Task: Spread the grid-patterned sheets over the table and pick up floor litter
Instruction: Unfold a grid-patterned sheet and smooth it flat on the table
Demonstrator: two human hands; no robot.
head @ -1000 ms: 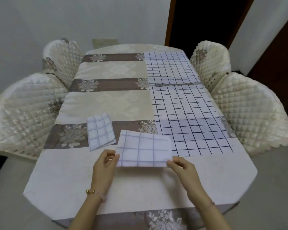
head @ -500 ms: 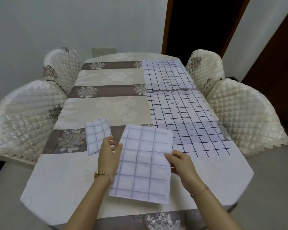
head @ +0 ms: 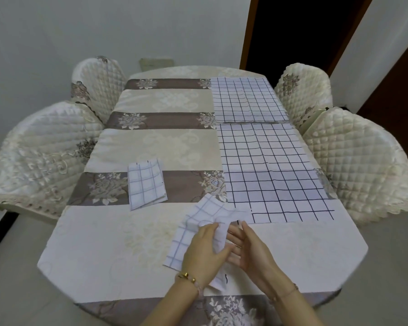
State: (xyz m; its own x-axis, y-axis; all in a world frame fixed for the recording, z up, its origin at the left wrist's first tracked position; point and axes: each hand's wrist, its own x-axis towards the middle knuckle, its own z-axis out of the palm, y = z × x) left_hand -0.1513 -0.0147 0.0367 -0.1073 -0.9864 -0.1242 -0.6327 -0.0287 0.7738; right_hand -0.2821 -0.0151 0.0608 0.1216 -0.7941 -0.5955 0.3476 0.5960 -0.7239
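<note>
A partly folded grid-patterned sheet lies crumpled near the table's front edge. My left hand grips its middle fold, and my right hand holds the same fold from the right, fingers under the paper. Two unfolded grid sheets cover the table's right side, a near one and a far one. A small folded grid sheet rests left of centre. The table wears a beige and brown floral cloth.
Quilted cream chairs flank the table: two on the left and two on the right. A dark doorway opens behind the far right corner. Pale floor shows around the table.
The sheet I held flat and half open is now bunched. Both hands have come together at its middle, lower and nearer the table's front edge.
</note>
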